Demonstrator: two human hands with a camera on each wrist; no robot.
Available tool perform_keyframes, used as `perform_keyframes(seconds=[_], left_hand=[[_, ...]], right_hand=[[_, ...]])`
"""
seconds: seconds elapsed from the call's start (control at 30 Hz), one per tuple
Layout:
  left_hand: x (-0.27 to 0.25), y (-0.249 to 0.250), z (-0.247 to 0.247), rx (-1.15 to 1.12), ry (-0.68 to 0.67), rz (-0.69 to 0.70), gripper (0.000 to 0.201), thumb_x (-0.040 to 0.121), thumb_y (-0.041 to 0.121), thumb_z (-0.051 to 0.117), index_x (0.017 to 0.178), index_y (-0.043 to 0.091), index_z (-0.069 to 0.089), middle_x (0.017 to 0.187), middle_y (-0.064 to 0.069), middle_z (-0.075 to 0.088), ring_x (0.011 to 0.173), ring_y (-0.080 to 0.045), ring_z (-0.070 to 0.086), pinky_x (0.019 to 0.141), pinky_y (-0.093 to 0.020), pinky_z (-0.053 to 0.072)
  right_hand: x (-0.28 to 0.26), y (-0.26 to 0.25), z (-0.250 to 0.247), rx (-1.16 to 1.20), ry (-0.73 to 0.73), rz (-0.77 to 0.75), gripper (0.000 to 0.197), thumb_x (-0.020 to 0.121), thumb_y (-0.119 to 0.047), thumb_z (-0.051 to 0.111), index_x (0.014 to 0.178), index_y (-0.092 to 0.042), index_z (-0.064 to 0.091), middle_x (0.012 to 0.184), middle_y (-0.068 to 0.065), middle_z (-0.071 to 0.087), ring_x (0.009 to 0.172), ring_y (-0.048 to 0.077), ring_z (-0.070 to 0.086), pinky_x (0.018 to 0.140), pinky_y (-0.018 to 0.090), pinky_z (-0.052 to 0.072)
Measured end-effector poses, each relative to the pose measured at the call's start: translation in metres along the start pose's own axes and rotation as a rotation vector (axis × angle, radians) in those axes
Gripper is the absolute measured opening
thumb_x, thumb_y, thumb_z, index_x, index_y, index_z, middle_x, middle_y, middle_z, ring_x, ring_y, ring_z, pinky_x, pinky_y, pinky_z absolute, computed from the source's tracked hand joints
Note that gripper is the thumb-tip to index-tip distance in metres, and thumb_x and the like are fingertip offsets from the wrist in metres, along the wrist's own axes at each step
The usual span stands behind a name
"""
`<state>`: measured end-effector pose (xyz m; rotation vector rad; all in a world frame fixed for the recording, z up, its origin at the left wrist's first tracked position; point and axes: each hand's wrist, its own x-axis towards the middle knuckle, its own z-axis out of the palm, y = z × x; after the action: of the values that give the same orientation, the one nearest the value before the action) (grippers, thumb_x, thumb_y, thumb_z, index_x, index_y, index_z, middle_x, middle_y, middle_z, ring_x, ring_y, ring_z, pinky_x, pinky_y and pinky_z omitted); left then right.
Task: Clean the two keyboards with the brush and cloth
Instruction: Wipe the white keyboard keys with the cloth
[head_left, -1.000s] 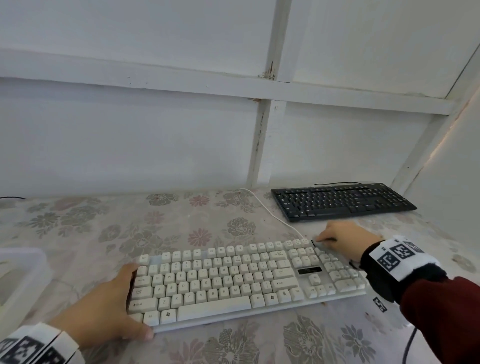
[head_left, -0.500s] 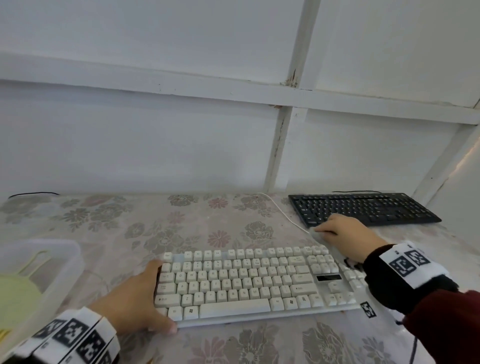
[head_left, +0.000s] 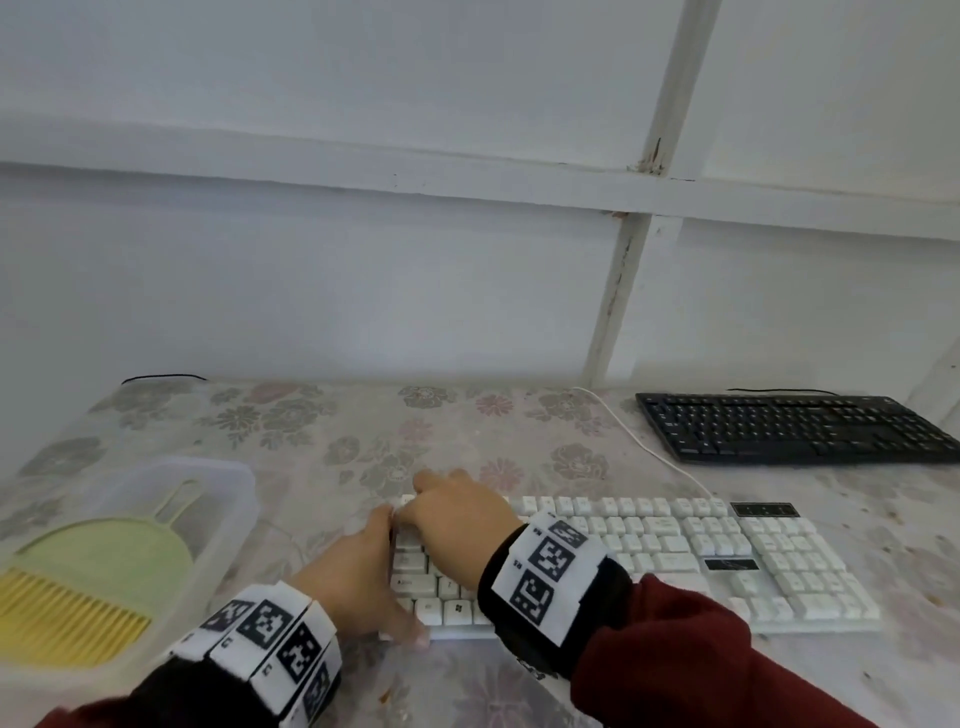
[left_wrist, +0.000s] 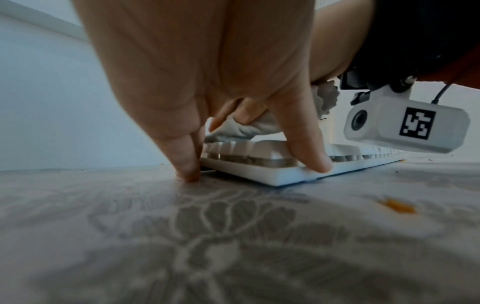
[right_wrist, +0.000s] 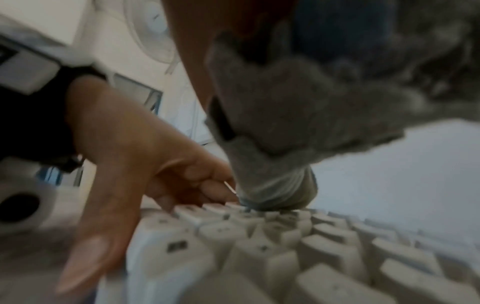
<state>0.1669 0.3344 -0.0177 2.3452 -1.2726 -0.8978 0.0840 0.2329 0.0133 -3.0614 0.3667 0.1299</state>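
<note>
Here, both hands work the left end of the white keyboard (head_left: 649, 551).
The left hand (head_left: 358, 577) braces that end, thumb on the front edge, fingers pressed together at its side; the right hand (head_left: 457, 519) pinches a grey cloth (right_wrist: 298, 127) onto the keys. The brush (head_left: 88, 582) lies in a clear tub (head_left: 228, 499) to the left; the black keyboard (head_left: 789, 426) sits far right.

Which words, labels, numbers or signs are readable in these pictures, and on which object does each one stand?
No text can be quoted with certainty.
White keyboard: key legends are too blurred to read.
Black keyboard: legends are too small to read.
Right wristband and left wristband: black-and-white coded squares; the tiny characters beside them are blurred.
Camera: one coded square, no words.
</note>
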Motion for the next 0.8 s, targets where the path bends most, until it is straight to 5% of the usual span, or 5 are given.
perform_keyframes(seconds=[0.13,0.27,0.43,0.53,0.8], left_hand=[[0.0,0.001,0.0,-0.004,-0.005,0.013,0.11,0.057,0.033,0.088,0.139,0.023,0.015,0.117,0.011,0.056,0.106,-0.009,0.056,0.092,-0.024,0.047],[-0.001,0.001,-0.001,-0.023,-0.008,0.01,0.11,0.058,0.032,0.087,0.14,0.025,0.014,0.115,0.014,0.055,0.106,-0.008,0.055,0.093,-0.024,0.047],[-0.002,0.0,0.0,-0.03,-0.01,0.002,0.116,0.057,0.034,0.087,0.143,0.025,0.01,0.119,0.013,0.055,0.106,-0.009,0.055,0.094,-0.025,0.047],[-0.002,-0.002,0.001,-0.03,-0.01,-0.005,0.121,0.055,0.037,0.087,0.145,0.025,0.007,0.122,0.012,0.055,0.107,-0.009,0.055,0.095,-0.026,0.047],[-0.001,-0.001,0.001,-0.028,-0.014,-0.005,0.122,0.056,0.037,0.087,0.146,0.024,0.005,0.125,0.012,0.053,0.11,-0.01,0.054,0.097,-0.024,0.045]], right_hand=[[-0.012,-0.003,0.0,-0.065,0.001,-0.008,0.032,0.094,0.0,0.043,0.121,-0.007,0.059,0.123,0.01,0.044,0.111,0.034,0.042,0.079,0.039,0.043],[-0.021,0.013,0.003,-0.062,0.036,-0.002,0.029,0.089,0.008,0.046,0.108,-0.007,0.062,0.108,0.009,0.046,0.104,0.034,0.046,0.067,0.034,0.039],[-0.029,0.039,0.014,0.035,0.088,-0.001,0.021,0.088,0.006,0.05,0.093,-0.01,0.062,0.085,0.0,0.036,0.084,0.024,0.046,0.067,0.035,0.047],[-0.037,0.059,0.015,0.069,0.101,0.042,0.016,0.09,-0.004,0.049,0.087,-0.012,0.062,0.076,-0.005,0.032,0.073,0.018,0.04,0.054,0.021,0.032],[-0.06,0.094,0.004,0.11,0.009,0.151,0.024,0.097,-0.021,0.045,0.099,-0.014,0.068,0.083,-0.003,0.039,0.078,0.02,0.049,0.054,0.014,0.025]])
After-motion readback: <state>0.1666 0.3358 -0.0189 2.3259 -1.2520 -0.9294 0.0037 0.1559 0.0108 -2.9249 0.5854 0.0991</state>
